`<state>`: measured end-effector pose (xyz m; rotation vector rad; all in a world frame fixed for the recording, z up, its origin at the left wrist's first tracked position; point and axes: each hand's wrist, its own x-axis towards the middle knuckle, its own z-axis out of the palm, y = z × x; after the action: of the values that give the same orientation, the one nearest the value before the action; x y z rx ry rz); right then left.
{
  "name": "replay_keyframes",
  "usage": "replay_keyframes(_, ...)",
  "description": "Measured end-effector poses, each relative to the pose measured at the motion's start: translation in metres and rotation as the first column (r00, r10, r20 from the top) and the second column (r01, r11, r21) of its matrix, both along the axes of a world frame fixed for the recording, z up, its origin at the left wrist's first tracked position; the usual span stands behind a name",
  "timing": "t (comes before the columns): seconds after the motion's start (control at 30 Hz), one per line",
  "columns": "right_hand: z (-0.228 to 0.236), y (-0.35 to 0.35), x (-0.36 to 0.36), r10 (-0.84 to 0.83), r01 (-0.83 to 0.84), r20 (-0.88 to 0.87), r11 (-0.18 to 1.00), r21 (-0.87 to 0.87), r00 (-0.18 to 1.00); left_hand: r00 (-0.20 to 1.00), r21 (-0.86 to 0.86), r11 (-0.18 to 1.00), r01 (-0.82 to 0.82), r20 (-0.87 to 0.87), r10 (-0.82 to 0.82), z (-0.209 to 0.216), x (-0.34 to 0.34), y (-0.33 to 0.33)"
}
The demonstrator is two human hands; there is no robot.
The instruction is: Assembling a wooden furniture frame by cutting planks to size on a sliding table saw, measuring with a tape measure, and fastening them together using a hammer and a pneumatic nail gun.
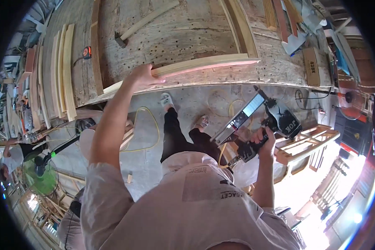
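Nail gun (281,116) is mostly black, its long magazine (239,118) silvery.

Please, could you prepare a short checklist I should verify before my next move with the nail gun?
1. Pneumatic nail gun in the right hand: ok.
2. Left hand holding the front wooden rail: ok.
3. Gun's nose well apart from the left hand: ok.
4. Gun's nose set against the rail: not ok, it is apart.
5. Trigger finger position: cannot tell.
6. Hammer lying apart from the rail, on the workbench: ok.
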<state>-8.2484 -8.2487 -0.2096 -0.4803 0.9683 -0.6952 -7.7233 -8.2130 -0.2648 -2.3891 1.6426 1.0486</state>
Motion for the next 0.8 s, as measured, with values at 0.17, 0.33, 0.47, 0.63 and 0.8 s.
replay_keyframes(0.17,-0.006,0.030,-0.033,-0.143,0.132,0.070,0.981,0.144,0.987,0.987,0.176,0.983,0.042,0.146,-0.068,-0.004,-0.020,-0.023)
replay_keyframes(0.33,-0.004,0.002,-0.018,-0.150,0.162,-0.169,0.985,0.058,0.974,0.985,0.020,0.997,0.077,0.155,-0.080,-0.017,-0.006,-0.004)
replay_keyframes(0.47,-0.012,-0.068,-0.003,-0.172,0.172,-0.340,0.985,-0.032,0.925,0.969,-0.052,0.994,0.098,0.233,-0.084,-0.015,-0.007,-0.005)
replay_keyframes(0.63,-0.035,-0.193,0.002,-0.089,0.098,-0.519,0.995,-0.011,0.850,0.986,-0.148,0.986,0.080,0.154,-0.057,-0.018,-0.019,-0.003)
replay_keyframes(0.8,-0.042,-0.278,0.015,0.116,-0.050,-0.595,0.991,0.126,0.796,0.999,-0.381,0.924,0.043,0.041,-0.030,-0.032,-0.007,0.008)
